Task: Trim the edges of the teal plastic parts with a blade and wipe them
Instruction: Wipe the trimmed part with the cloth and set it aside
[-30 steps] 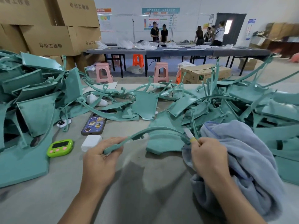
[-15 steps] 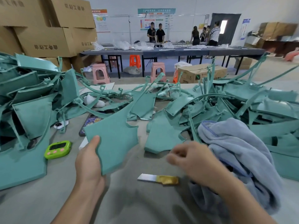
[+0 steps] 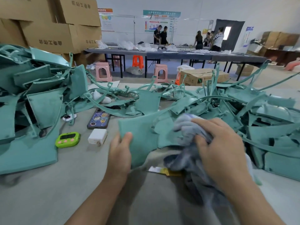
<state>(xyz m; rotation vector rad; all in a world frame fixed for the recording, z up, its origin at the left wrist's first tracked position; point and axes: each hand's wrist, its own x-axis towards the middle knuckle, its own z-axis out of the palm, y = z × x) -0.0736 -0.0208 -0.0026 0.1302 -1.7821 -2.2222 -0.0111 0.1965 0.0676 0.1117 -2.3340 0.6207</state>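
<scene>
Now wiping flat teal plastic panel (image 3: 142, 137), being held tilted over grey table (image 3: 48, 192), front-centre; matte, faintly dusty face. Left hand (image 3: 120, 153) pinching near-left edge, thumb on top. Right hand (image 3: 217, 143), off yellow-wrapped silver blade (image 3: 162, 170) since a second ago, bunching grey-blue cloth (image 3: 186, 125) against panel's right side. Blade lying beneath; trimming judged done here.

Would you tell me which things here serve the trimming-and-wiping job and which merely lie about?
Job: teal plastic part being wiped, grey cloth, blade, pile of teal parts.
Lying about: phone, green timer, white charger, cardboard boxes.
</scene>
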